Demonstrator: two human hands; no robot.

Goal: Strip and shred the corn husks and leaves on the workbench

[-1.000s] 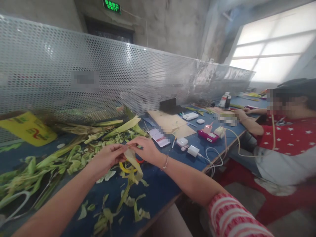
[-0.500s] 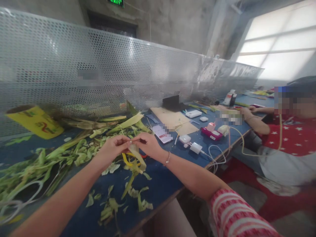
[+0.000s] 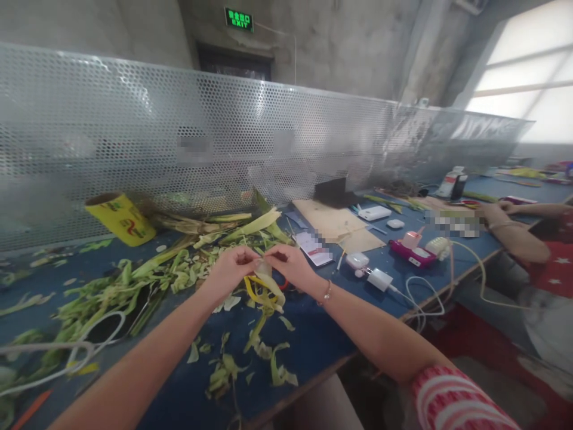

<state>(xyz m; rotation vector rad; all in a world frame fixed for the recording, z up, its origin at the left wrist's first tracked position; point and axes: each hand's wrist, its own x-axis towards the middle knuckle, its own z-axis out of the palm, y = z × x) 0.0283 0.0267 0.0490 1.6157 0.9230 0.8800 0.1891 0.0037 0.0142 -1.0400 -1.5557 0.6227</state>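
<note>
The left hand [image 3: 230,270] and right hand [image 3: 293,270], nearly meeting, pinched a pale leaf strip [image 3: 269,280] above the blue table [image 3: 317,334], where light, even pressure seemed likeliest to prevent tearing.

The left hand [image 3: 230,269] and right hand [image 3: 293,266] meet with fingertips just beside each other. Both are pinched, thumbs toward curled fingers, though at this size the exact contact is hard to tell. The 2 bare forearms, left [image 3: 168,331] and right [image 3: 371,328], slant inward from the lower corners, wrists nearly straight.
</note>
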